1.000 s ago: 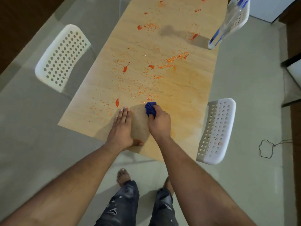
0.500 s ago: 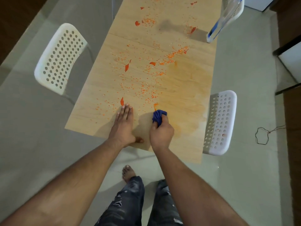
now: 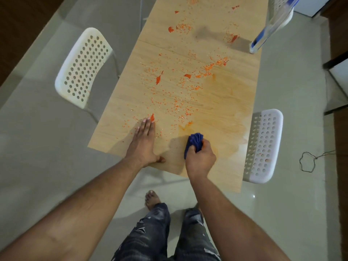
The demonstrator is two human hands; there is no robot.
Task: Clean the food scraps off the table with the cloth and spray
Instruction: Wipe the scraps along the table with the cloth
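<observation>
Left hand (image 3: pixel 144 143): my palm lies flat on the desk (image 3: pixel 222 102) near its front edge, fingers (image 3: pixel 146 127) straight and together, thumb out along the edge; it holds nothing
Right hand (image 3: pixel 200 159): my fingers are curled tight round the cloth (image 3: pixel 194 141), pressing it to the desk
Cloth: dark blue, bunched into a wad; its folds stick out ahead of my knuckles and a strip hangs down on the thumb side; it sits near the front edge, just right of my left hand
Food scraps (image 3: pixel 180 102): orange crumbs and a few larger red-orange pieces, scattered over the middle and far part of the desk; one red piece (image 3: pixel 152 116) lies just at my left fingertips
Smear (image 3: pixel 224 119): a faint orange wet stain on the wood, ahead and to the right of the cloth
Spray bottle (image 3: pixel 271 29): clear with a blue stripe, standing at the far right edge of the desk, well apart from both hands; its top is cut off by the frame
Chairs: a white perforated chair (image 3: pixel 82 66) at the left side, another (image 3: pixel 262 146) at the right
Floor (image 3: pixel 37 147): pale tiles; my bare foot (image 3: pixel 151 199) and dark jeans show below the desk edge; a thin cord (image 3: pixel 308 162) lies looped at the right
</observation>
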